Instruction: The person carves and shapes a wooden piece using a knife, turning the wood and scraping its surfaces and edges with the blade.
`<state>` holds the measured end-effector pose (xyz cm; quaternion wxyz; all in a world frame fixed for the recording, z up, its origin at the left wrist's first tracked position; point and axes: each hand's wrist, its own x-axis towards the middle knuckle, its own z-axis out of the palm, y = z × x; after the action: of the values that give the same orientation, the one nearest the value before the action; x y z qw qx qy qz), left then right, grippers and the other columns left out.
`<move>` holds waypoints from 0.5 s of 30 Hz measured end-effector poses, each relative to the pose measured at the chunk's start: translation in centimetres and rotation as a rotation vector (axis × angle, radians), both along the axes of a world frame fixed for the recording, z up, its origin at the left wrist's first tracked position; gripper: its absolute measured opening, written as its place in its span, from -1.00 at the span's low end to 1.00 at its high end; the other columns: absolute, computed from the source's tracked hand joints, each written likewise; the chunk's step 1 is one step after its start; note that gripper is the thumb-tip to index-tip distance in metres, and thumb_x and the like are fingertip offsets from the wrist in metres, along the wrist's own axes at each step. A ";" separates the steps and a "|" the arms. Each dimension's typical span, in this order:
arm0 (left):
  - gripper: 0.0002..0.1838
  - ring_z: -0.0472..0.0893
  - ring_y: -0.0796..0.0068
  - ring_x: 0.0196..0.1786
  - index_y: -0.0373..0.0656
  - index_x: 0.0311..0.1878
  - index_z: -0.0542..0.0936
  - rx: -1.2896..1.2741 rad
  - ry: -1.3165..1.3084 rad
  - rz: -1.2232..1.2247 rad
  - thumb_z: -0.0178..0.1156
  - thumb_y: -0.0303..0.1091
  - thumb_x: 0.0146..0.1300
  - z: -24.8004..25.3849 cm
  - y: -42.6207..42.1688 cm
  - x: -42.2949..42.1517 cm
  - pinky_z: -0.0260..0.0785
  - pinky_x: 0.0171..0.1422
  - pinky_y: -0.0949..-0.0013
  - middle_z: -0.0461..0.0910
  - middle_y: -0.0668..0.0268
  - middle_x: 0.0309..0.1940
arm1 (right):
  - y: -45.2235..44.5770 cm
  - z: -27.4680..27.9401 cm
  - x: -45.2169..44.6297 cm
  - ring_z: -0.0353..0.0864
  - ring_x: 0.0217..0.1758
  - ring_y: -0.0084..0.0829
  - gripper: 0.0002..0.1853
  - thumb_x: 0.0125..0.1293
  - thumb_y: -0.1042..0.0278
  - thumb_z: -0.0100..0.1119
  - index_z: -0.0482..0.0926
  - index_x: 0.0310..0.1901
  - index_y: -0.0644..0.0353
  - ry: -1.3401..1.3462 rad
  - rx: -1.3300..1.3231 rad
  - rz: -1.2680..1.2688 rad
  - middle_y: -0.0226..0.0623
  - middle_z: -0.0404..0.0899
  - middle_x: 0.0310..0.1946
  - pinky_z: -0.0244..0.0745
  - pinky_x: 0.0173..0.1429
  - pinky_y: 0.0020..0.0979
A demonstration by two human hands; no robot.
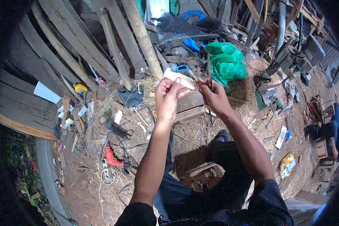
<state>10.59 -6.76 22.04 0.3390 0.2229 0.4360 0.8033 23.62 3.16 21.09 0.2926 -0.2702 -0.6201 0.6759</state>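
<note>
My left hand [168,97] is closed on a pale, flat piece of wood [180,78], thumb on top and fingers beneath. Close to the wood's right end, my right hand [214,97] is wrapped round a long, thin, dark tool [209,64] that points up and away from me. Whether it is a knife or a file I cannot make out. Whether the right fingertips also touch the wood is unclear. Below both hands lies a brown wooden board [190,102]. Just beyond the pale piece shows a blue handle [182,68].
A green plastic bag [226,62] sits ahead to the right. On the shaving-strewn ground at left lie a red power drill [113,157] and a power strip [109,174] with cords. Planks [77,37] lean at the back left. Another person [329,132] is at far right.
</note>
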 end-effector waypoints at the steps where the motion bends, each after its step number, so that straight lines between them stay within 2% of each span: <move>1: -0.89 0.62 0.47 -0.22 -0.21 -0.22 0.47 0.004 0.006 0.002 0.15 -0.38 0.36 0.0 0.0 0.1 0.63 -0.08 0.23 0.60 0.23 -0.28 | -0.1 0.1 0.1 0.23 -0.57 -0.76 -0.79 0.42 0.21 0.12 0.56 -0.24 0.19 0.007 -0.005 0.014 -0.62 0.38 -0.55 0.09 -0.53 -0.59; 3: -0.89 0.62 0.47 -0.22 -0.21 -0.22 0.47 0.010 0.017 0.007 0.15 -0.38 0.36 0.0 0.0 0.4 0.63 -0.09 0.25 0.60 0.23 -0.29 | -0.3 0.3 0.3 0.21 -0.62 -0.78 -0.83 0.43 0.24 0.10 0.55 -0.20 0.16 0.018 -0.016 0.042 -0.64 0.35 -0.55 0.03 -0.57 -0.62; 6: -0.89 0.66 0.46 -0.28 -0.29 -0.21 0.46 0.034 0.038 0.039 0.12 -0.44 0.37 0.3 0.2 0.6 0.66 -0.15 0.28 0.61 0.20 -0.30 | -0.5 1.0 0.6 0.22 -0.63 -0.78 -0.84 0.42 0.27 0.13 0.54 -0.19 0.17 -0.003 0.090 0.020 -0.65 0.34 -0.59 0.04 -0.58 -0.62; 9: -0.90 0.64 0.52 -0.27 -0.27 -0.16 0.45 0.036 0.032 0.055 0.13 -0.46 0.36 1.9 0.8 0.8 0.64 -0.21 0.33 0.60 0.26 -0.28 | -0.3 1.4 0.5 0.22 -0.65 -0.78 -0.85 0.40 0.29 0.15 0.55 -0.19 0.19 0.090 0.117 -0.026 -0.66 0.32 -0.63 0.05 -0.58 -0.62; 10: -0.89 0.63 0.53 -0.27 -0.26 -0.12 0.44 0.045 0.064 0.073 0.13 -0.47 0.35 2.5 0.9 0.8 0.63 -0.24 0.36 0.59 0.29 -0.29 | -0.1 1.5 0.7 0.24 -0.60 -0.77 -0.84 0.41 0.28 0.15 0.54 -0.19 0.21 0.088 0.186 -0.054 -0.63 0.34 -0.59 0.10 -0.55 -0.61; 12: -0.84 0.61 0.56 -0.28 -0.25 -0.06 0.43 0.083 0.116 0.119 0.13 -0.49 0.34 3.9 1.0 1.1 0.60 -0.28 0.40 0.56 0.35 -0.31 | 0.1 2.6 0.5 0.26 -0.53 -0.76 -0.80 0.41 0.25 0.15 0.52 -0.17 0.24 0.105 0.377 -0.198 -0.60 0.36 -0.54 0.14 -0.50 -0.59; 13: -0.72 0.58 0.59 -0.30 -0.22 0.07 0.38 0.053 0.140 0.179 0.13 -0.51 0.32 4.7 0.9 1.2 0.56 -0.33 0.45 0.48 0.44 -0.38 | 0.1 4.0 1.0 0.34 -0.40 -0.69 -0.71 0.43 0.16 0.10 0.56 -0.13 0.26 0.003 0.323 -0.226 -0.50 0.45 -0.48 0.26 -0.33 -0.55; 15: -0.60 0.59 0.57 -0.27 -0.20 0.18 0.32 0.060 0.182 0.179 0.14 -0.53 0.30 5.0 0.4 0.9 0.56 -0.31 0.45 0.52 0.37 -0.32 | 1.1 5.3 1.4 0.33 -0.42 -0.69 -0.68 0.46 0.11 0.04 0.55 -0.09 0.24 -0.013 0.348 -0.299 -0.49 0.44 -0.48 0.25 -0.35 -0.56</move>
<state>11.50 -6.39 27.08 0.2180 0.2651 0.4588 0.8195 24.98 4.29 26.41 0.4276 -0.3087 -0.6824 0.5061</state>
